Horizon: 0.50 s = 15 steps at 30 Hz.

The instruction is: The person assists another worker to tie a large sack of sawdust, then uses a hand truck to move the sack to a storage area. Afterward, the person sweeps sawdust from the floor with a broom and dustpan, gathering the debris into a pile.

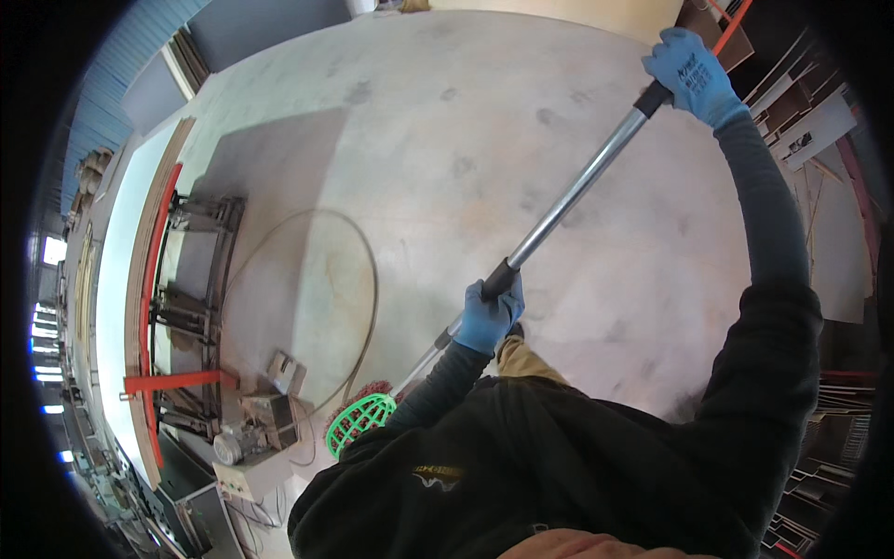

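Gripping the metal broom handle (568, 196), both hands closed: left hand (489, 315) mid-shaft, right hand (691, 74) atop.

Bright blue gloves on both hands – left hand (491, 315), right hand (687, 74) – with dark grey sleeves above the wrists. Between the two sets of fingers, a shiny silver pole (573, 191), capped by black grips right at the fingertips. Below the left fingers, a vivid green lattice basket (358, 421) with a dull red bristly head (375, 388) beside it. Beyond the fingers, a pale grey floor (419, 140), mottled with darker smudges and faint tan patches. Far out to the left of the left fingers, a dark metal frame (191, 307) edged with red bars – blue corrugated wall (121, 74) further off. Black jacket (577, 466) nearest.
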Available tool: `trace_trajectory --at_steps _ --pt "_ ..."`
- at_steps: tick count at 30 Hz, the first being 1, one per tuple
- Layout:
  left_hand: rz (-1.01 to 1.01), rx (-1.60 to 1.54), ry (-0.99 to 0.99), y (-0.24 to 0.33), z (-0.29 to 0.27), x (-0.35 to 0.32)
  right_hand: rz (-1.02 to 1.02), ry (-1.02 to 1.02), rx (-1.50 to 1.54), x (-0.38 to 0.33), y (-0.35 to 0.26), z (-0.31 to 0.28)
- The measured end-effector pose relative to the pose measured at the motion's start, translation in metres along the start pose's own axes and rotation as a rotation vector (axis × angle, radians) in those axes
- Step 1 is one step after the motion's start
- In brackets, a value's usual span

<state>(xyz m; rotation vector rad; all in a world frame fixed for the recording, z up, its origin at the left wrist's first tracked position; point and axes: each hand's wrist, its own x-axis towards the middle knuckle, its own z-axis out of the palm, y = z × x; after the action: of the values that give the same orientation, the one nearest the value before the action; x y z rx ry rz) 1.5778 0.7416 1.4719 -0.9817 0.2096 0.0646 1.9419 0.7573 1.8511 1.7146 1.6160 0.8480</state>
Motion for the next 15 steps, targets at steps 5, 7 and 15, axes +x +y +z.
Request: trace_trajectory --at_steps 5,7,15 --pt "0.006 0.041 0.035 0.02 0.088 0.126 0.048 -0.033 -0.053 0.057 0.07 0.113" --pt "-0.041 0.008 0.007 0.037 0.133 0.177 0.053 0.075 -0.079 0.082 0.103 0.147" --pt "-0.201 -0.017 0.249 0.111 0.208 0.306 0.245 -0.129 -0.114 0.077 0.119 0.243"
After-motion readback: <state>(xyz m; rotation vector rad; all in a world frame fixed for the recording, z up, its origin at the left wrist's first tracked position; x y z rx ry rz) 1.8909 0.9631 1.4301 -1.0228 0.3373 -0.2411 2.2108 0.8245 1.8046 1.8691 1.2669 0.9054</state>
